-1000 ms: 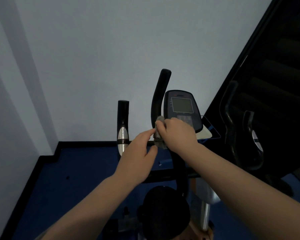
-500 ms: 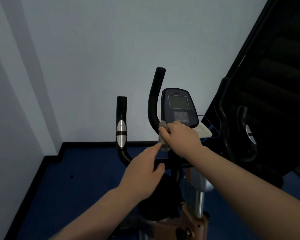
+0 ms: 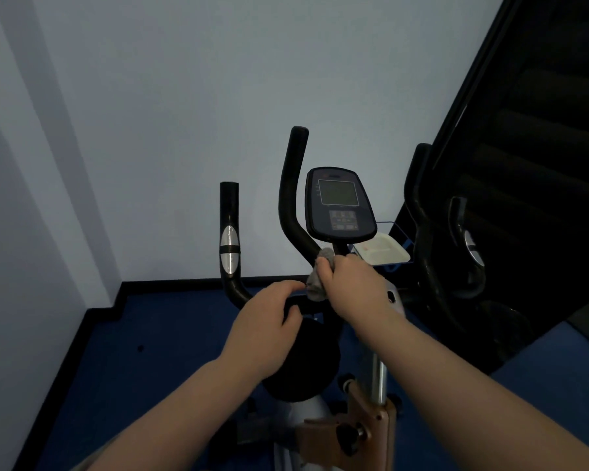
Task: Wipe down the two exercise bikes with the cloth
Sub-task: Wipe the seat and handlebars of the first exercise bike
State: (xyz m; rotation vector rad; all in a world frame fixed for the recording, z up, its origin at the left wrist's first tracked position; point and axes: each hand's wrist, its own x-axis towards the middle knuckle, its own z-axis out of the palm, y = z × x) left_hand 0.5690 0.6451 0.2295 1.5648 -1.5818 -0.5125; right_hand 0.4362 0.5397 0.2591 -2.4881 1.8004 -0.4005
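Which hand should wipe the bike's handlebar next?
The right hand, probably. It already grips the cloth against the handlebar below the console. The left hand holds no cloth and rests lower on the crossbar.

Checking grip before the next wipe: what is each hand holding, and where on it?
The right hand grips the grey cloth, bunched at its middle, against the handlebar. The left hand rests curled on the crossbar; whether it grips cannot be told.
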